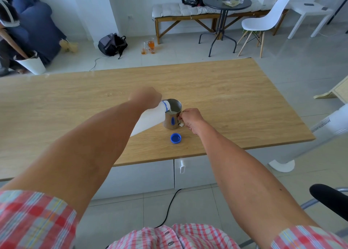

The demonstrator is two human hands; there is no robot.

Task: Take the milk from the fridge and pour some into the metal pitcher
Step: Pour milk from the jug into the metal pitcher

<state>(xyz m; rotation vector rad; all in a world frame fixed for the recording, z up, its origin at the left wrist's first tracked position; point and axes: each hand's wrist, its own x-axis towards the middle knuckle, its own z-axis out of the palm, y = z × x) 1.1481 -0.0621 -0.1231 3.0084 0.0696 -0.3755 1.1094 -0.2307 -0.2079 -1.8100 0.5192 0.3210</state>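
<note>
A white plastic milk bottle (150, 118) with a blue neck ring is tilted steeply, its mouth over the rim of the metal pitcher (172, 115). My left hand (146, 98) grips the bottle from above. Milk runs from the mouth into the pitcher, and a white pool shows inside it. The pitcher stands upright on the wooden table (226, 98). My right hand (191, 118) is closed around the pitcher's handle on its right side. The bottle's blue cap (176, 138) lies on the table just in front of the pitcher, open side up.
Beyond the table stand a bench (188, 15), a round black side table (227, 3) and a white chair (263, 21). A backpack (112, 43) and glasses of orange liquid (149, 45) sit on the floor. A white fan (320, 135) stands at the right; a black cable (169, 207) runs below.
</note>
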